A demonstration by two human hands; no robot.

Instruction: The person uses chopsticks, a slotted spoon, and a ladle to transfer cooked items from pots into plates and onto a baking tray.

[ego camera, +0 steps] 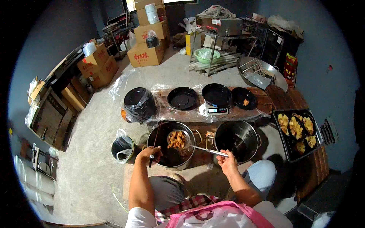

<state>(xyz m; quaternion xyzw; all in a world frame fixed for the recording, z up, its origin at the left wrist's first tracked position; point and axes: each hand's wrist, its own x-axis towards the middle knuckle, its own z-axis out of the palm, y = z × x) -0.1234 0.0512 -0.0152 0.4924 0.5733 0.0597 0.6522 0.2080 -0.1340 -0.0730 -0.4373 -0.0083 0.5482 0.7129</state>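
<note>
My right hand (227,161) grips the handle of a metal skimmer ladle (209,150). The ladle's bowl is inside the left steel pot (190,134) and holds brown food pieces (176,139). At that pot's left rim, my left hand (152,154) is closed around slender dark sticks, seemingly chopsticks (157,135), and a dark utensil handle with a pale end (151,157). A second steel pot (247,136) stands to the right. Behind the pots, a digital scale (218,111) sits under a black round bowl (216,95). Another black bowl (243,98) holds a few food pieces.
A plastic-wrapped stack of black bowls (139,104) and an empty black bowl (182,98) stand on the wooden bench (262,104). A lined bin (122,146) is left of the pots. At right lies a tray (316,132) with filled black bowls. Cartons (145,54) stand behind.
</note>
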